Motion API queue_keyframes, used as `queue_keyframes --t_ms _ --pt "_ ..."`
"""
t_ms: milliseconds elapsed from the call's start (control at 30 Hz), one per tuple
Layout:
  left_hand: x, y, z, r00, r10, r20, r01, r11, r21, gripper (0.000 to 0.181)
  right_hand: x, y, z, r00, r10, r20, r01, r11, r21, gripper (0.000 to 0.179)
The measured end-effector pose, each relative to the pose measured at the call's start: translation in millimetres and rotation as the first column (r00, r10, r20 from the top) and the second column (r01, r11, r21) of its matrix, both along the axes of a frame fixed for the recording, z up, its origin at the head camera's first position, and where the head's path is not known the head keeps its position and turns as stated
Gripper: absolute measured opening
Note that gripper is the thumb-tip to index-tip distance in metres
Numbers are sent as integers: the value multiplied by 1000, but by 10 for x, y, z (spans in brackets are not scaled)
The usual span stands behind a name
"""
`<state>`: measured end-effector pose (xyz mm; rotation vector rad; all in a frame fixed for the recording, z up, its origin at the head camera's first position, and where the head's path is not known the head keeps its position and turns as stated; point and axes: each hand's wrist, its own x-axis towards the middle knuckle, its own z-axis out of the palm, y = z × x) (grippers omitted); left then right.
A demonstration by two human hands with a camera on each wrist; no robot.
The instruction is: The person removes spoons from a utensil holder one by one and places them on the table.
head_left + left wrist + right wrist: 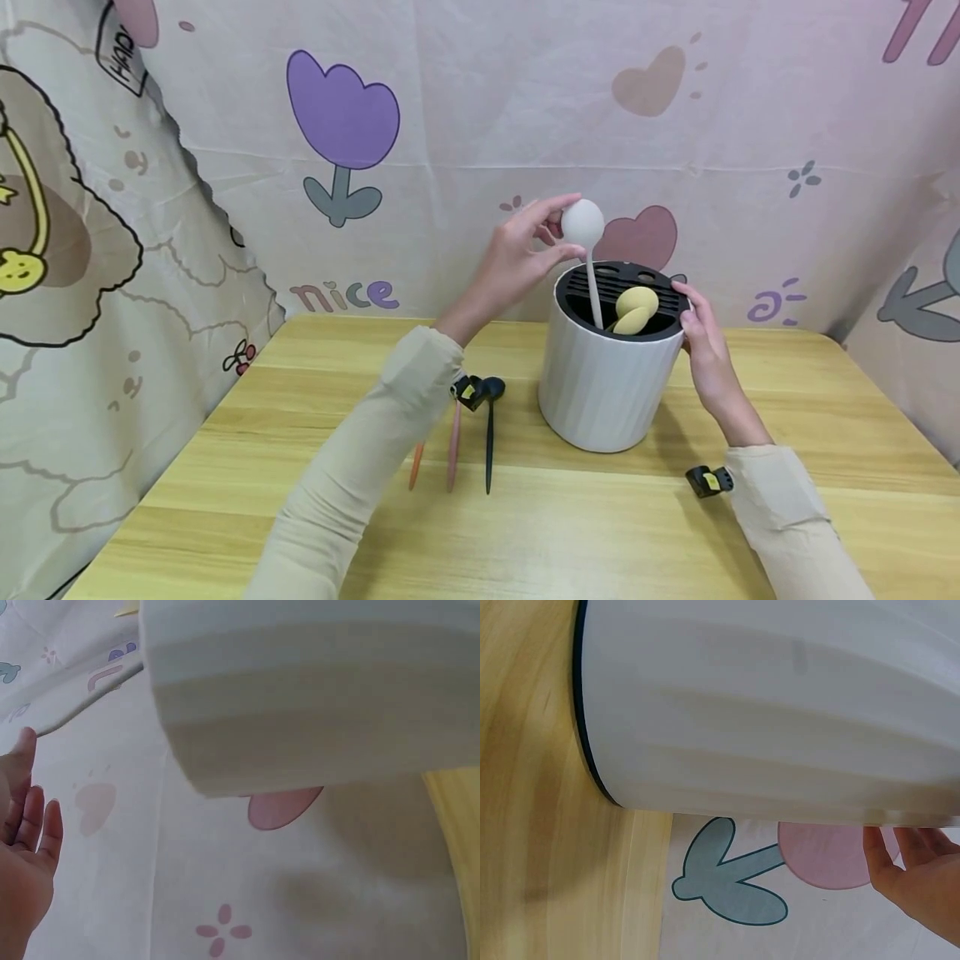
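My left hand (525, 237) pinches a white spoon (582, 223) by its round bowl, between thumb and fingers. The spoon's handle points down into the black-topped opening of a white ribbed utensil holder (600, 392); its lower end is hidden inside. In the left wrist view, the thin handle (90, 701) runs from the fingertips to behind the holder's wall. My right hand (705, 354) holds the holder at the right of its rim, with fingers against the outer wall in the right wrist view. Two yellow spoon heads (637, 302) stick up from the same opening.
Left of the holder, a black spoon (490, 433), a pink handle (453, 454) and an orange handle (417, 467) lie on the wooden table (585, 533). The left forearm partly covers them. A printed cloth (480, 100) hangs behind the table.
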<state>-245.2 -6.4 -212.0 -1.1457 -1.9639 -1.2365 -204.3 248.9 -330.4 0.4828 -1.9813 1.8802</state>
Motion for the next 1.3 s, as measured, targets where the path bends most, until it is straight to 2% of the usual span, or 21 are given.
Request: queue_keyframes --t_ms 200,400,500,667,800,933,1100,1300 --pt "-33 -42 78 997 -16 -74 15 1000 -5 55 -1 -2 0 1000 -1 3 1 1000 -7 49" --pt "-28 -112 167 986 -17 -166 8 999 -51 55 5 2 8 1000 -3 8 3 1000 4 49" --pt "-4 -186 270 986 7 -169 -15 999 -47 54 6 -2 12 1000 -4 8 4 1000 5 50" --pt "38 -340 469 985 70 -158 -70 998 8 53 7 -3 13 1000 -6 8 6 1000 15 50" --pt "77 -448 556 983 99 -154 -95 995 34 53 8 0 12 1000 -5 10 5 1000 17 50" --pt "109 -533 532 990 91 -109 -89 996 27 53 12 3 1 1000 -5 13 5 1000 15 50" --pt "148 -631 394 999 34 -22 -35 999 -38 52 10 -7 -15 1000 -2 1 2 1000 5 50" --pt "193 -745 232 995 -19 100 28 996 -84 49 16 -3 -4 1000 -5 1 5 1000 19 50"
